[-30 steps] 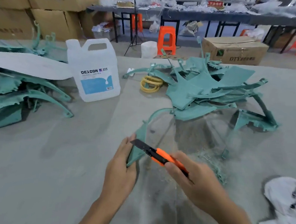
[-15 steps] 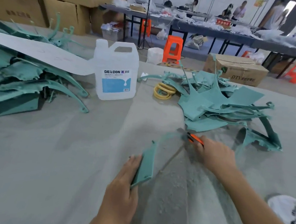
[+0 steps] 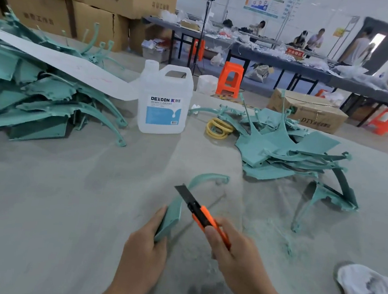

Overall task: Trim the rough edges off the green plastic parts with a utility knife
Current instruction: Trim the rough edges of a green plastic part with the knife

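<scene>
- Here's the work piece: one curved green part (image 3: 174, 213), straight in front of the white jug (image 3: 164, 103) and well nearer the person, its wide flat end raised off the grey table (image 3: 64, 205) and its thin arc sweeping away toward the jug.
- The left hand (image 3: 145, 248) grips that flat near end, thumb along the outer edge and fingers wrapped behind it.
- The right hand (image 3: 232, 252) is closed round the orange handle of the utility knife (image 3: 201, 215), with the dark blade run out and angled up toward the jug. It crosses the part's arm, but whether it touches the edge I cannot tell.
- Handling call: it looks light, thin and stiff, with some spring likely in the slim arc. The broad end is the safe place to take it, clear of the blade's path.
- More green parts wait in a heap left of the jug (image 3: 38, 103) and another to its right (image 3: 282, 150).
- Green shavings (image 3: 274, 237) dust the table on the jug's near right.
</scene>
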Demonstrator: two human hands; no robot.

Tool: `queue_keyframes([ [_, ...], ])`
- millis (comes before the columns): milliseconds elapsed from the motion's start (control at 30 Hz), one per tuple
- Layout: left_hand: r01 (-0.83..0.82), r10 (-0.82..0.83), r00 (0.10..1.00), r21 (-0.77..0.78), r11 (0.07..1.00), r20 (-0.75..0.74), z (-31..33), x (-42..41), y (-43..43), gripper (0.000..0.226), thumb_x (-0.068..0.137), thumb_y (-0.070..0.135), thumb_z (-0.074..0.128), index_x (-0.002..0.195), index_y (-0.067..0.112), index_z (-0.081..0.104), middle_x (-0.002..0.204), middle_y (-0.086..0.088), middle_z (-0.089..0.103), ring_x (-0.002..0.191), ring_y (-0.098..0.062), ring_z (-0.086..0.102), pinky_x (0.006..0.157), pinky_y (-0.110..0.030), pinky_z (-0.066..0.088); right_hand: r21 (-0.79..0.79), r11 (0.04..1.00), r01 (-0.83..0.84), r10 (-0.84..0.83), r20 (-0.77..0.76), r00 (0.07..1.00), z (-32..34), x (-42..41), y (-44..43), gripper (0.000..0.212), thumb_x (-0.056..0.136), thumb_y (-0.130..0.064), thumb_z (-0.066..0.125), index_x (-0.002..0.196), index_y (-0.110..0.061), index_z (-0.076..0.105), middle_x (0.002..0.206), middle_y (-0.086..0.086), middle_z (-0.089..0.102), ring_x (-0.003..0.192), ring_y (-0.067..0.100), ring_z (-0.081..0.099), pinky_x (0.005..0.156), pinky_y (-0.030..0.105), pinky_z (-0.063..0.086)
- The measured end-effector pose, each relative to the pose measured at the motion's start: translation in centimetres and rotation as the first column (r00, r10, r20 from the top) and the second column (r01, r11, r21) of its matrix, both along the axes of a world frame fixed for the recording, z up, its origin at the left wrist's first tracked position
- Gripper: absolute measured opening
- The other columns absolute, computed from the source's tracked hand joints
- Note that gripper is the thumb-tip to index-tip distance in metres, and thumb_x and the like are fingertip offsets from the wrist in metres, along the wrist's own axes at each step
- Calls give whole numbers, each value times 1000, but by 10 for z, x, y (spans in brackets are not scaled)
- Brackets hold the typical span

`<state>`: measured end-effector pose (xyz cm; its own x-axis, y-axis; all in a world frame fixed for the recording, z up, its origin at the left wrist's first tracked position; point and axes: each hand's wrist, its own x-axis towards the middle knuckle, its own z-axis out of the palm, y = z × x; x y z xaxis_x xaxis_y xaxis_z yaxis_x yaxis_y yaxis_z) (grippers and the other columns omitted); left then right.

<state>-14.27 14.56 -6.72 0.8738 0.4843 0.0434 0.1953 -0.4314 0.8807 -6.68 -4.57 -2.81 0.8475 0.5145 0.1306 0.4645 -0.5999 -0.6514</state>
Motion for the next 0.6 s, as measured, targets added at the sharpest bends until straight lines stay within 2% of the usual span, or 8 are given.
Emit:
queue_keyframes([
  [67, -13, 13, 1000, 9, 1000, 12, 1, 0, 0, 63, 90, -1, 57, 145, 29, 53, 138, 10, 61, 123, -11, 60, 98, -18, 43, -68, 996, 58, -53, 80, 995, -4, 16, 4, 55, 89, -81, 27, 103, -36, 53, 66, -6, 62, 59, 13, 61, 55, 36, 46],
  [133, -14, 14, 1000, 17, 1000, 6, 2, 1, 0, 63, 90, -2, 56, 145, 28, 53, 139, 10, 60, 126, -12, 58, 99, -18, 42, -205, 957, 205, -174, 160, 972, -9, 51, 3, 47, 96, -71, 34, 105, -30, 55, 72, -3, 65, 72, 27, 66, 60, 38, 46],
  [200, 18, -18, 1000, 27, 999, -14, 3, -1, -4, 63, 92, 0, 55, 148, 29, 49, 144, 14, 55, 131, -10, 53, 106, -20, 40, -392, 848, 356, -295, 207, 933, -9, 92, -7, 41, 101, -61, 35, 105, -27, 57, 89, 7, 69, 86, 36, 66, 67, 39, 47],
  [267, 22, -21, 1000, 39, 999, -18, 3, -3, -6, 61, 95, 3, 54, 150, 29, 46, 148, 16, 51, 133, -8, 51, 110, -24, 39, -544, 733, 408, -321, 253, 913, -2, 121, -19, 42, 104, -56, 34, 101, -21, 57, 99, 9, 69, 90, 34, 65, 69, 38, 46],
  [367, 18, -17, 1000, 60, 998, -13, 2, -2, -8, 62, 94, 3, 54, 150, 29, 45, 149, 15, 50, 133, -10, 52, 111, -24, 39, -523, 751, 404, -297, 279, 913, 13, 132, -22, 42, 105, -55, 31, 106, -21, 57, 89, 4, 66, 81, 30, 63, 66, 38, 47],
  [433, 12, -12, 1000, 79, 997, 4, 1, -2, -10, 62, 94, 2, 56, 149, 28, 47, 149, 14, 49, 136, -10, 49, 113, -24, 37, -395, 864, 312, -236, 230, 944, 24, 116, -16, 40, 102, -61, 32, 106, -28, 55, 78, -2, 65, 73, 24, 62, 60, 37, 47],
  [500, 5, -7, 1000, 80, 997, 17, 1, -1, -11, 62, 92, 0, 57, 148, 27, 49, 148, 14, 50, 136, -10, 49, 113, -23, 36, -249, 963, 102, -69, 137, 988, 37, 84, -12, 33, 99, -64, 39, 105, -36, 57, 70, -6, 66, 65, 15, 63, 59, 35, 50],
  [600, 1, -3, 1000, 108, 994, 17, -1, -3, -10, 65, 90, -2, 56, 147, 28, 50, 147, 11, 53, 134, -11, 51, 110, -25, 39, -234, 954, -185, 202, 51, 978, 54, 46, -18, 24, 98, -61, 47, 103, -41, 60, 69, -8, 65, 55, 8, 58, 51, 26, 42],
])
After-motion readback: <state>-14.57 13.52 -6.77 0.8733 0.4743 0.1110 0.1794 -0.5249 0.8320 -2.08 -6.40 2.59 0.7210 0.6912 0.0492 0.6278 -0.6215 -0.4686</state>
